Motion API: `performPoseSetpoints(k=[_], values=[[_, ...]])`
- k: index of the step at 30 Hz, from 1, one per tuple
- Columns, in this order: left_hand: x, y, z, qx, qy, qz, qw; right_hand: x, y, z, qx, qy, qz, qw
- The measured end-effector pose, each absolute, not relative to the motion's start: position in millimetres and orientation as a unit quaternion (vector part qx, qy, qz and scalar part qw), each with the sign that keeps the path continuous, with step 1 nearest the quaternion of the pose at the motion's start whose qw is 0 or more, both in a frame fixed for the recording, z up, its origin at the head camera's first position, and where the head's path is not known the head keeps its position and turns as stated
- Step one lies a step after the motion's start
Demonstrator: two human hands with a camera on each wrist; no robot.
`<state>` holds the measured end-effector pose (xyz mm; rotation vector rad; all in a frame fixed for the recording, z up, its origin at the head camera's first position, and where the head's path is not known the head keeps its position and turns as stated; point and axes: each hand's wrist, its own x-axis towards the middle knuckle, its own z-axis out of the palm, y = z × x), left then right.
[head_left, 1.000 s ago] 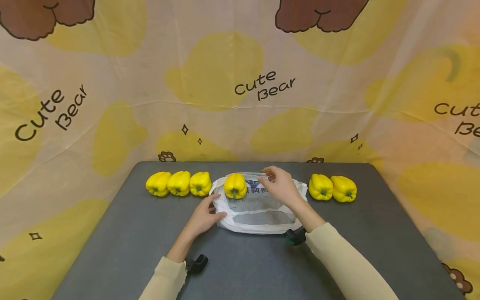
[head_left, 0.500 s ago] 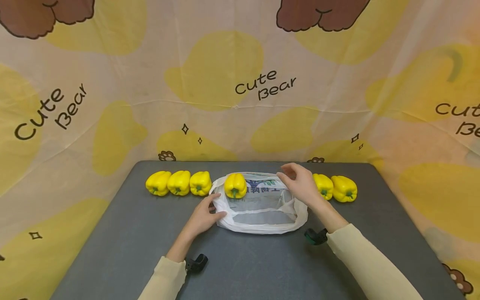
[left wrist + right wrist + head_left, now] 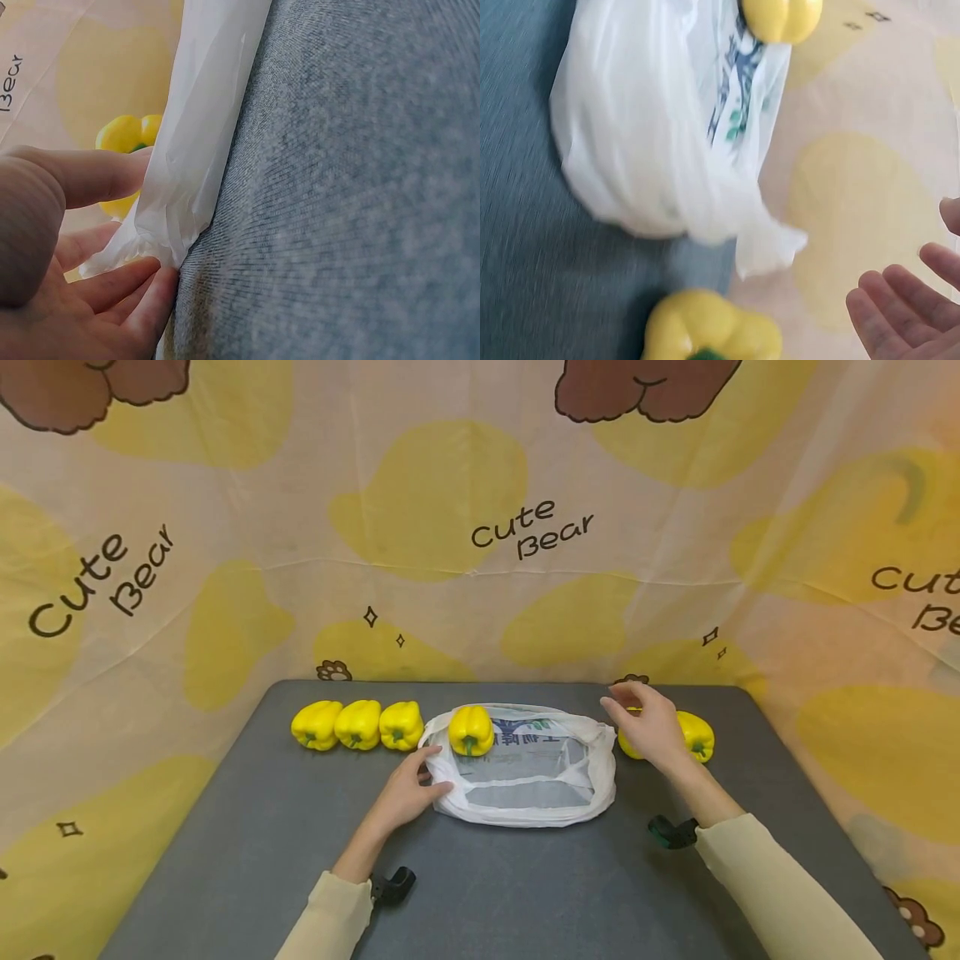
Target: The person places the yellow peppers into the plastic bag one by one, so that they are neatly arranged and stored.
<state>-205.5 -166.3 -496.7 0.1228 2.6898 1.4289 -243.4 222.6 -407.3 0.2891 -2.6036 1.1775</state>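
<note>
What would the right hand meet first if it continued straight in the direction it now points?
Probably the yellow pepper just below it. The right hand hovers open, fingers aimed down and left over this fruit, which it partly hides. The white plastic bag lies just beyond. Depth is unclear, so the height above the pepper cannot be judged.

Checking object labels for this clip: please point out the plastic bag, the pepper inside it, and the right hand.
white plastic bag (image 3: 525, 806), head view, near rim.
yellow bell pepper (image 3: 470, 727), head view, body.
right hand (image 3: 651, 725), head view, back of hand.

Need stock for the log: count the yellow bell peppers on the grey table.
6: three in a row left, one in the white plastic bag, two at right, one partly behind the right hand.
</note>
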Motion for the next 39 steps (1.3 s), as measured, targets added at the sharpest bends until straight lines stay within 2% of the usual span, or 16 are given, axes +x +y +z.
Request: performPoseSetpoints(k=[24, 33, 39], values=[[-203.8, -166.3, -494.3, 0.045, 0.879, 0.472, 0.045, -231.2, 307.1, -412.2, -0.006, -0.914, 0.374, 0.159], [-205.4, -164.4, -494.2, 0.046, 0.882, 0.468, 0.046, -228.0, 327.9, -427.2, -0.031, -0.914, 0.38, 0.14], [-204.4, -166.0, -495.3, 0.047, 0.881, 0.469, 0.044, -231.5, 337.0, -436.6, -0.049, -0.92, 0.376, 0.101]])
